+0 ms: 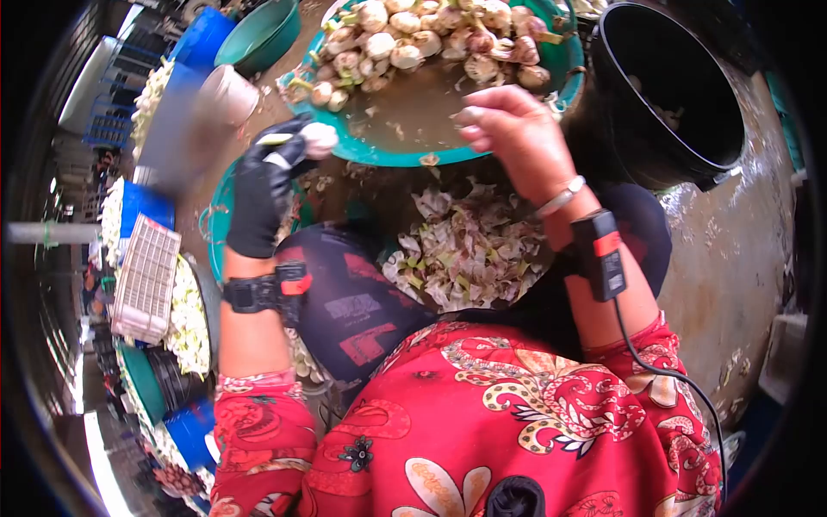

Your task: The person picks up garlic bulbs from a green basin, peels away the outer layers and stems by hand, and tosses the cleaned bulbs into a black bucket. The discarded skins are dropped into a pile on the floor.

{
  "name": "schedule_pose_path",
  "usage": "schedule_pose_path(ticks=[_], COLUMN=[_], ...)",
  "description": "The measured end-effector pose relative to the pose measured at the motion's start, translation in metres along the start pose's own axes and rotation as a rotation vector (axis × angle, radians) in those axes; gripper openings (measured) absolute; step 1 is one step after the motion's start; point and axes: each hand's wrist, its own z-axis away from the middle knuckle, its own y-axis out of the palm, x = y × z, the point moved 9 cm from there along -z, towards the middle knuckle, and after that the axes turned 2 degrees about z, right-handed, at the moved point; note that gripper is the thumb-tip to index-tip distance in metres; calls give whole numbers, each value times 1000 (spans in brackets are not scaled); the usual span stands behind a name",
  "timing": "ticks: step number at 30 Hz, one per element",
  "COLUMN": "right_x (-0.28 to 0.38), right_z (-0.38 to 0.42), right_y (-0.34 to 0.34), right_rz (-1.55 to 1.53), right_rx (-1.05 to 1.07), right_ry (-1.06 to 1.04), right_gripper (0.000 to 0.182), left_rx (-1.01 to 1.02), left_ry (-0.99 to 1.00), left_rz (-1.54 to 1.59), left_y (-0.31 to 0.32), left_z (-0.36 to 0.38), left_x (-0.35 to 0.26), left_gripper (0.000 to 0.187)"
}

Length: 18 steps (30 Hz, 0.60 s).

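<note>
My left hand (263, 189), in a black glove, is closed around a whitish garlic bulb (320, 140) at the near left rim of a green basin (388, 153). A pale yellow-green strip, perhaps the stem, lies across the gloved fingers. My bare right hand (521, 142) is raised over the basin's near right rim, its thumb and fingers pinched together. Whatever may be between those fingertips is too small to make out. Many garlic bulbs (405, 43) fill the far part of the basin. Below, between my legs, lies a heap of papery garlic skins (469, 246).
A large black bucket (603, 95) stands at the right, with a few bits inside. Another green basin (258, 39) and a blue tub (202, 39) are at the upper left. A plastic crate (146, 276) leans at the left near piled pale garlic (188, 323). Wet floor (715, 258) shows at right.
</note>
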Motion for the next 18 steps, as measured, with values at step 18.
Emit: schedule_pose_path(ticks=[18], right_x=[45], right_z=[6], right_y=[-68], right_rz=[-33], right_rx=[-481], right_ry=[-83], right_gripper=[21], left_rx=[206], left_ry=[-49], left_rz=[-474], left_y=[-2], left_z=[-16], left_x=[-8], left_gripper=[35])
